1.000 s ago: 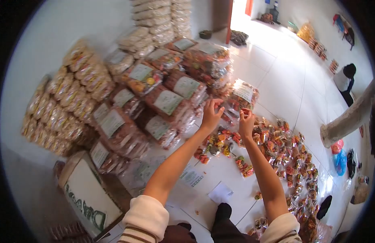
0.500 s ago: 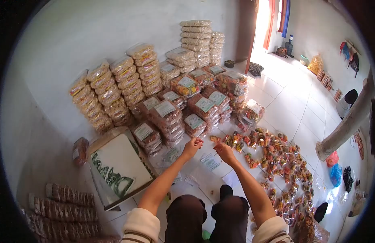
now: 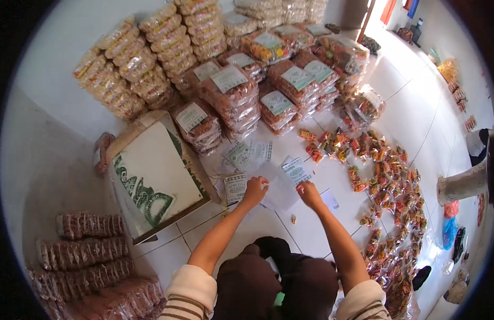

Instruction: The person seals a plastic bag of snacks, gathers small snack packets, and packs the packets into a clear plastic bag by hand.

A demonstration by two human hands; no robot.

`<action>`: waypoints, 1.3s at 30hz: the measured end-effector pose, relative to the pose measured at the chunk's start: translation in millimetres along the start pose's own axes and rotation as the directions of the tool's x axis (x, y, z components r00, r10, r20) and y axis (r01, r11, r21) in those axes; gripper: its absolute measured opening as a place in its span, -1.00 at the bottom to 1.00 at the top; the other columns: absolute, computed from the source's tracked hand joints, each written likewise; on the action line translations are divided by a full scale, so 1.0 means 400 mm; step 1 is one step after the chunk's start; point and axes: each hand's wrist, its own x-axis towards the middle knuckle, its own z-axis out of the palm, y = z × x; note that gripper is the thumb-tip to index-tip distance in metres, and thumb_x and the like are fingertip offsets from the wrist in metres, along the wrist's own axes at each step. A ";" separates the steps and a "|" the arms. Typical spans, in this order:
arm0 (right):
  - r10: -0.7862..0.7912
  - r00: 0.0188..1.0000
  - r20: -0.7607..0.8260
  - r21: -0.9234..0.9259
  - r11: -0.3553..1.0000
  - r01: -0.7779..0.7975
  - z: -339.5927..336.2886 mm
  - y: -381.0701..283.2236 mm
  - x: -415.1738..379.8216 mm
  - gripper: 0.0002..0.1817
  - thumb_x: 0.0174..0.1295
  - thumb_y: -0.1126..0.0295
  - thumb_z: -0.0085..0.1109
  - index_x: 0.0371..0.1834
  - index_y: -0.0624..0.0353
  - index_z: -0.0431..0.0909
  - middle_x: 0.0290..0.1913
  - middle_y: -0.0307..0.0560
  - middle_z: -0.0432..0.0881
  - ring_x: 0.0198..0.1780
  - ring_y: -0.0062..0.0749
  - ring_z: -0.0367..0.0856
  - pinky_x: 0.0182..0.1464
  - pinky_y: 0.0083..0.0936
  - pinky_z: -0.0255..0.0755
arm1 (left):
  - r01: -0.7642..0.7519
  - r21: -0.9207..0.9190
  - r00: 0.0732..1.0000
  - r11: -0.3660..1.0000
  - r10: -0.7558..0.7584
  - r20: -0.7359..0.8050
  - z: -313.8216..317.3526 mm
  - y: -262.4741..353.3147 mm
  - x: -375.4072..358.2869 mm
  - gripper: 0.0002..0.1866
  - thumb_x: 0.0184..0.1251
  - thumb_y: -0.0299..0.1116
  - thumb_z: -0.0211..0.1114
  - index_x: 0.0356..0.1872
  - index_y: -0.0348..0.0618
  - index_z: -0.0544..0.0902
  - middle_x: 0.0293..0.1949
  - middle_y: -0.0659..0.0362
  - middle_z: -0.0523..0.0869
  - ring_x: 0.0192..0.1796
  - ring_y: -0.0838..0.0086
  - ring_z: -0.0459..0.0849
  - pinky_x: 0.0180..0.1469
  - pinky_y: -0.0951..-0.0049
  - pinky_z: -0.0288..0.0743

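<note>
My left hand [image 3: 256, 190] is held over the floor at the left edge of a clear plastic bag [image 3: 275, 186], its fingers curved with a small gap to the thumb. My right hand [image 3: 309, 193] has its fingers pressed together just below a green-printed label [image 3: 296, 169]; what they hold, if anything, is hidden. A printed card [image 3: 235, 188] lies left of my left hand. More labels in plastic [image 3: 240, 156] are spread beyond it. One small wrapped snack [image 3: 294, 219] sits on the tiles near my knees.
Stacked packs with labels [image 3: 231, 88] stand ahead, with pale bagged stacks [image 3: 161, 45] along the wall. A box with a white top [image 3: 156, 176] is at left, near rows of brown packs [image 3: 84, 248]. Many small wrapped snacks [image 3: 393, 197] cover the floor at right, near a post [image 3: 463, 186].
My view has tilted down towards the floor. Both hands have lowered from in front of the stacks to the plastic and labels, and the left fingers have loosened.
</note>
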 end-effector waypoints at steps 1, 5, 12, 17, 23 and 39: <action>-0.062 0.998 -0.008 -0.081 0.995 0.061 0.032 0.002 -0.015 -0.82 -0.05 0.41 0.21 -0.36 0.19 0.52 -0.30 0.05 0.52 -0.16 -0.09 0.43 -0.07 -0.33 0.33 | 0.017 -0.005 1.000 1.000 -0.017 0.012 0.031 -0.014 0.001 -0.77 0.02 -0.42 0.24 -0.26 -0.16 0.49 -0.28 0.12 0.54 -0.10 0.30 0.48 0.00 0.32 0.31; -0.104 0.993 -0.046 -0.025 0.994 0.103 0.137 -0.024 -0.036 -0.53 -0.22 0.27 0.36 -0.21 0.10 0.40 -0.16 0.02 0.36 -0.07 -0.03 0.31 -0.10 -0.23 0.29 | -0.216 0.117 0.970 0.969 0.227 -0.091 0.127 -0.036 0.009 -0.62 -0.13 -0.42 0.31 -0.20 -0.09 0.42 -0.10 0.10 0.40 -0.03 0.16 0.35 0.03 0.21 0.23; -0.059 0.996 -0.068 -0.019 0.998 0.058 0.145 0.010 0.022 -0.79 -0.12 0.41 0.24 -0.41 0.14 0.44 -0.30 -0.11 0.44 -0.16 -0.15 0.36 -0.17 -0.32 0.26 | -0.187 0.306 0.982 0.934 0.180 0.051 0.136 -0.045 0.047 -0.78 -0.05 -0.30 0.27 -0.33 -0.06 0.50 -0.24 0.19 0.47 -0.11 0.30 0.40 -0.11 0.24 0.27; -0.101 0.986 -0.131 -0.152 0.985 0.081 0.085 -0.020 0.054 -0.88 0.09 0.39 0.02 -0.53 0.14 0.51 -0.47 -0.15 0.50 -0.25 -0.22 0.41 -0.20 -0.36 0.24 | -0.255 0.230 0.965 0.939 0.260 0.008 0.094 -0.018 0.099 -0.85 0.08 -0.27 0.20 -0.41 -0.09 0.52 -0.42 0.20 0.49 -0.26 0.34 0.47 -0.24 0.28 0.31; -0.147 0.858 -0.492 -0.173 0.983 0.069 -0.178 -0.171 0.093 -0.94 0.07 0.39 0.07 -0.44 0.09 0.53 -0.36 -0.20 0.53 -0.17 -0.29 0.41 -0.10 -0.36 0.18 | -0.307 0.132 0.922 0.943 0.329 -0.206 -0.078 0.248 0.183 -0.86 0.14 -0.29 0.16 -0.42 -0.13 0.50 -0.42 0.15 0.48 -0.32 0.26 0.49 -0.32 0.29 0.36; 0.120 0.974 -0.192 0.898 0.421 0.125 -0.551 -0.525 -0.066 -0.17 0.12 -0.16 -0.06 0.31 0.16 -0.06 0.23 0.05 0.20 0.12 -0.24 0.32 0.13 -0.28 0.15 | -0.217 -0.934 0.956 0.284 -0.130 -0.262 -0.498 0.690 0.038 -0.74 0.34 -0.04 -0.18 -0.26 0.04 0.35 -0.23 0.15 0.59 -0.14 0.30 0.60 -0.19 0.20 0.43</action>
